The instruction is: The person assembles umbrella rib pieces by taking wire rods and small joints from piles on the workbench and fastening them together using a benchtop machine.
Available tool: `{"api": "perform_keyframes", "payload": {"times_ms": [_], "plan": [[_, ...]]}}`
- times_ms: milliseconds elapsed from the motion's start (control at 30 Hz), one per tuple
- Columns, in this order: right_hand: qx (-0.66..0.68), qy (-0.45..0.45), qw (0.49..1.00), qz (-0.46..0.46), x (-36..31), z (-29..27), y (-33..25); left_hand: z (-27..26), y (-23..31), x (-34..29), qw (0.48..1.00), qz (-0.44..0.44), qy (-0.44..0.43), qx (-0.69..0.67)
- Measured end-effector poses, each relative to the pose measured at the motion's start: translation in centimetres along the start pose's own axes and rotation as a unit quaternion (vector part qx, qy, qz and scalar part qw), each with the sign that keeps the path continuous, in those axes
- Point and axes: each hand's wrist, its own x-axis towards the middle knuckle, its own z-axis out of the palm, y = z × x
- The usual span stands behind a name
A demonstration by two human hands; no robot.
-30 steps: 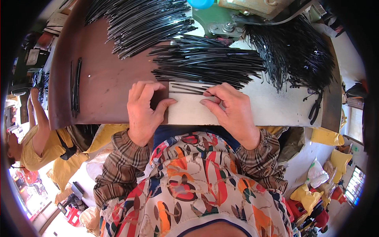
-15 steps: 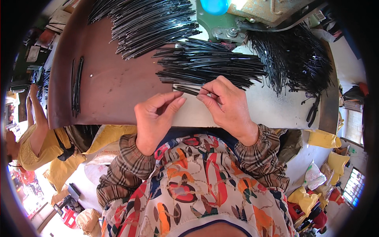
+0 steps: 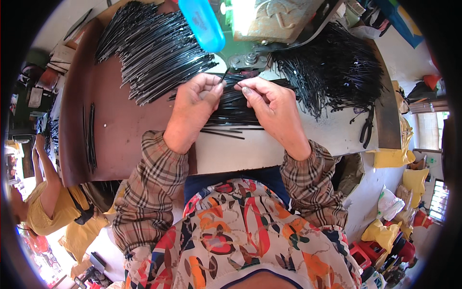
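My left hand (image 3: 192, 108) pinches a short, thin black strip (image 3: 224, 75) between thumb and fingertips, its end pointing up and away. Close beside it, my right hand (image 3: 279, 108) has thumb and forefinger pressed together; anything between them is too small to make out. Both hands hover over a pile of black strips (image 3: 233, 114) on the pale part of the table. A few loose strips (image 3: 224, 134) lie nearer to me, just below that pile.
A larger heap of black strips (image 3: 159, 58) covers the far left, and thinner black pieces (image 3: 337, 62) the right. Ahead stands a machine (image 3: 281, 21) with a blue container (image 3: 202, 26). Black-handled pliers (image 3: 368, 127) lie right. At far left another person (image 3: 48, 197) sits.
Both hands have moved away from me, from the near side of the middle pile to above it. My left hand, empty before, now pinches a black strip. The view has also shifted.
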Motion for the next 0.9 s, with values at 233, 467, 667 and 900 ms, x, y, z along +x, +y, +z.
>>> {"api": "perform_keyframes", "payload": {"times_ms": [233, 467, 667, 900], "plan": [[0.002, 0.045, 0.999, 0.017, 1.0, 0.1, 1.6, 1.2, -0.3, 1.4, 0.995, 0.017, 0.051, 0.087], [0.005, 0.068, 0.998, 0.003, 1.3, 0.6, 2.7, 1.4, -1.0, 2.2, 0.995, 0.045, 0.074, 0.050], [0.028, 0.079, 0.996, -0.012, 1.5, 1.1, 4.2, 1.1, -1.1, 2.2, 0.997, 0.017, 0.058, 0.050], [0.019, 0.074, 0.997, 0.000, 1.3, 1.1, 4.7, 1.3, -2.0, 2.6, 0.988, 0.070, 0.084, 0.105]]}}
